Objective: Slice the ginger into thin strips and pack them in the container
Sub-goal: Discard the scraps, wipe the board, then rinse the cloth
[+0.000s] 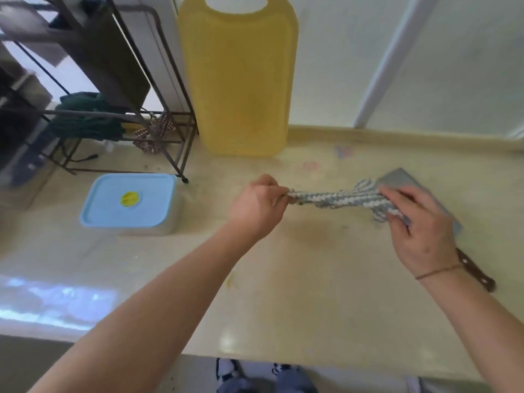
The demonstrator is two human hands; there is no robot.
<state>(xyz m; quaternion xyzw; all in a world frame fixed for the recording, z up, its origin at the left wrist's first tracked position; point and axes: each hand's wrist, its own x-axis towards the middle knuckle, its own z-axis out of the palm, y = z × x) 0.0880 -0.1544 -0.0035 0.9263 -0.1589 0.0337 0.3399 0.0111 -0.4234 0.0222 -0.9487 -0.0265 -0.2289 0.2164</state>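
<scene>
Fingers (276, 191) of my left hand (255, 207) gripped the cloth (337, 197), stretched sideways to my right hand (419, 225), whose fingers pressed it on the cleaver (402, 180).

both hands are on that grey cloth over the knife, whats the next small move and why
Probably draw the cloth along the cleaver blade to wipe it. The left hand grips one end, the right hand presses the other onto the blade, and the container already has its lid on.
</scene>
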